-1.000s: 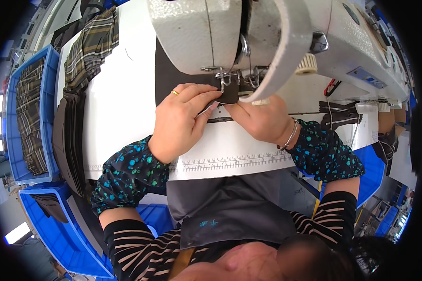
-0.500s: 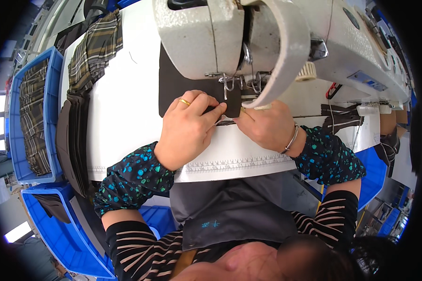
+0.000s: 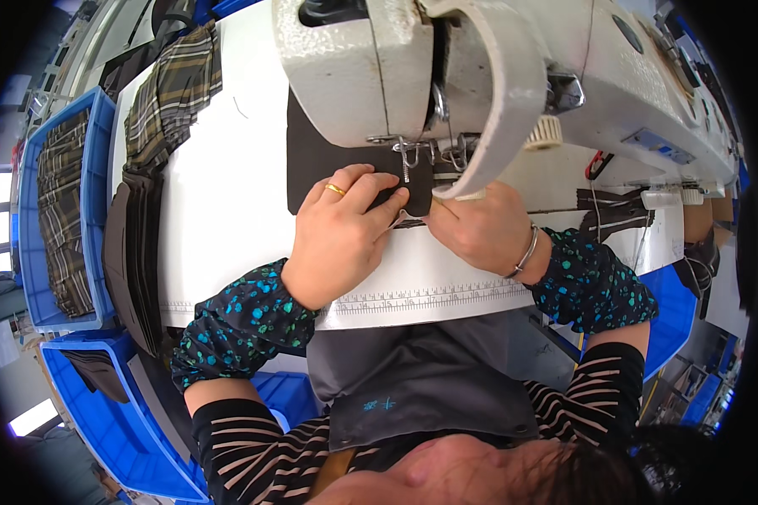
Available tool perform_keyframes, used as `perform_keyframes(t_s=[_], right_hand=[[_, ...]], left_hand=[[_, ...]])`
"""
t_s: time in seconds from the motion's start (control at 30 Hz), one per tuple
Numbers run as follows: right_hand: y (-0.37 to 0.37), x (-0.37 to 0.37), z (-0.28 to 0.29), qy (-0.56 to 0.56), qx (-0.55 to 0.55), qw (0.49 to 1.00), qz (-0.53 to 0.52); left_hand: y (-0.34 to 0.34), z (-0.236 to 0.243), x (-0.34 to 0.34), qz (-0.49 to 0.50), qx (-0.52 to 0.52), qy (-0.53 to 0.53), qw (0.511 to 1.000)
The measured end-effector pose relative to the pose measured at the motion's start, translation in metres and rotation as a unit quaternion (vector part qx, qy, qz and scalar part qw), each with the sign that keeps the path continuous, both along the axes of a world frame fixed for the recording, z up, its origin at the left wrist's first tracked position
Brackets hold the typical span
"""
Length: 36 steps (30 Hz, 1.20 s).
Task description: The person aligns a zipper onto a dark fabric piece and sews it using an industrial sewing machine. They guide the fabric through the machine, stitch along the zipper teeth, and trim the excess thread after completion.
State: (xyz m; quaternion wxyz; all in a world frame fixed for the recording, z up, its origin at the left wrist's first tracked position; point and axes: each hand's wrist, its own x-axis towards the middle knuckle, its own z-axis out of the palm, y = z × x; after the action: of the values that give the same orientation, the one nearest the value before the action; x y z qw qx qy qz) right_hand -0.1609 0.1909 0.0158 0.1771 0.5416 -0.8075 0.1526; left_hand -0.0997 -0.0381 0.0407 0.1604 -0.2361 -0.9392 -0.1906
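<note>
Left hand (image 3: 341, 231) pinching dark cloth (image 3: 316, 164), I judge; right hand's (image 3: 477, 223) grip hidden, can't tell. Sewing machine (image 3: 345, 71) just beyond; uneven tug could skew cloth.

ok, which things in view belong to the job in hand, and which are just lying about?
In use:
- left hand and right hand
- dark brown piece at their fingertips
- sewing machine

Lying about, perhaps supplies:
- plaid fabric
- stacked dark pieces
- red-and-black tool
</note>
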Motion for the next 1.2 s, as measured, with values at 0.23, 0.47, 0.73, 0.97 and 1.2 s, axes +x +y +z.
perform_keyframes(t_s=[0.23, 0.47, 0.73, 0.97, 1.2], right_hand=[[0.000, 0.002, 0.005, -0.016, 0.021, 1.000, -0.007], [0.002, 0.000, 0.008, -0.018, 0.003, 1.000, -0.002], [-0.007, -0.001, 0.017, -0.009, -0.077, 0.996, -0.045], [-0.009, 0.003, 0.007, 0.009, -0.025, 0.999, -0.038], [-0.009, 0.004, 0.008, 0.011, -0.020, 0.999, -0.037]], left_hand=[[0.000, 0.001, 0.002, 0.004, -0.035, 0.012, 0.999], [-0.001, -0.001, 0.004, 0.000, -0.047, -0.004, 0.999], [-0.001, 0.009, 0.005, -0.012, -0.048, -0.028, 0.998], [0.000, 0.002, 0.004, -0.010, -0.046, -0.010, 0.999], [-0.001, -0.001, 0.001, -0.018, -0.028, -0.004, 0.999]])
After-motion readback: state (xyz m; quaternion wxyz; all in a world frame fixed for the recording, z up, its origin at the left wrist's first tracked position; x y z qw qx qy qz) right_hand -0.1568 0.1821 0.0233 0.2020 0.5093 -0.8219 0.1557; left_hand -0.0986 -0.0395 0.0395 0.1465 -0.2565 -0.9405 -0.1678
